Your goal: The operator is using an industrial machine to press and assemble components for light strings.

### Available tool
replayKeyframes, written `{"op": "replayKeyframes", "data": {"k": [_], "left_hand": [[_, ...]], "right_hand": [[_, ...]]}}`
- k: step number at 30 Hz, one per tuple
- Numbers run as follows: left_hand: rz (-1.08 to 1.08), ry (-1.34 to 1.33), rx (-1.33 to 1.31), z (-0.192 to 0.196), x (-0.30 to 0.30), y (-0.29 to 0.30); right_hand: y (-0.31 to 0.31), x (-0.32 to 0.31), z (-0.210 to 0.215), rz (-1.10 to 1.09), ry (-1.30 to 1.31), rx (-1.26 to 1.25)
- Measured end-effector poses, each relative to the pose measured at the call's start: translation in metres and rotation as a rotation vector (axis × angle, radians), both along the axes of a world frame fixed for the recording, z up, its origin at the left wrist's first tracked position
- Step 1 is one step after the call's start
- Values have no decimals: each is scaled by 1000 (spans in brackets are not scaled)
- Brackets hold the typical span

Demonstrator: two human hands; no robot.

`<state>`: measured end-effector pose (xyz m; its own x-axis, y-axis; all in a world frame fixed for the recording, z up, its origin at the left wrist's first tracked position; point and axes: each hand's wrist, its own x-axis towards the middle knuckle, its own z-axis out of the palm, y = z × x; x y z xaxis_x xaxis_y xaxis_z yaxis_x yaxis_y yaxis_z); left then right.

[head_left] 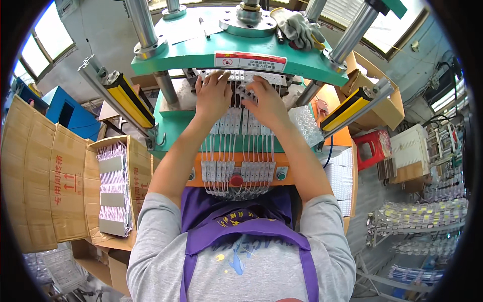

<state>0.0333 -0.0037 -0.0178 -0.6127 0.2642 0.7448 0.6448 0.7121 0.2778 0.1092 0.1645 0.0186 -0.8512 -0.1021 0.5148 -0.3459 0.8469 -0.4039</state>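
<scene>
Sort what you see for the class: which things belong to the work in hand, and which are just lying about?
In the work:
- left hand and right hand, at the row under the press
- wired strips hanging in front
- green press

Apparently just lying about:
- grey gloves on the press top
- slim dark pen there too
- red stool at right

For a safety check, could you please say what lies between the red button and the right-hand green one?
In the head view, a row of wired pale modules hangs between the red button and the right-hand green button.
</scene>
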Motion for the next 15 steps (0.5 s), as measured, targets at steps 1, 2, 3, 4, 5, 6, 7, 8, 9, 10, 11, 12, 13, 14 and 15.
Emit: {"op": "replayKeyframes", "data": {"k": [1,2,3,4,5,6,7,8,9,10,11,12,13,14,15], "left_hand": [[-11,-59,-57,-11,-12,-3],[-6,-58,-66,-14,-12,-1],[9,-57,-75,-16,-9,-3],[4,-25,-41,-16,-8,-3],[-17,-27,-36,-13,-14,-5],[-41,-37,-31,-11,-15,-6],[-59,5,-29,-8,-18,-7],[-73,-13,-18,-8,-17,-8],[-92,-25,-6,-6,-19,-7],[-98,10,3,-6,-19,-6],[-100,10,6,-5,-18,-5],[-98,9,10,-6,-18,-5],[-107,-18,24,-7,-19,-5],[-106,-16,26,-7,-19,-4],[-96,-16,7,-6,-18,-3]], "right_hand": [[6,-18,-9,-20,114,138],[11,-32,-18,-43,227,276],[11,-35,-22,-57,308,282],[13,-39,-25,-91,344,312],[14,-44,-28,-127,380,342],[13,-44,-26,-136,406,322],[12,-44,-23,-145,425,315],[12,-45,-20,-155,443,308],[15,-47,-21,-163,430,323],[16,-48,-23,-165,378,306],[17,-49,-27,-167,327,289],[15,-50,-32,-159,286,291],[15,-49,-36,-148,305,278],[15,-46,-41,-137,324,266],[13,-43,-42,-131,313,232]]}}
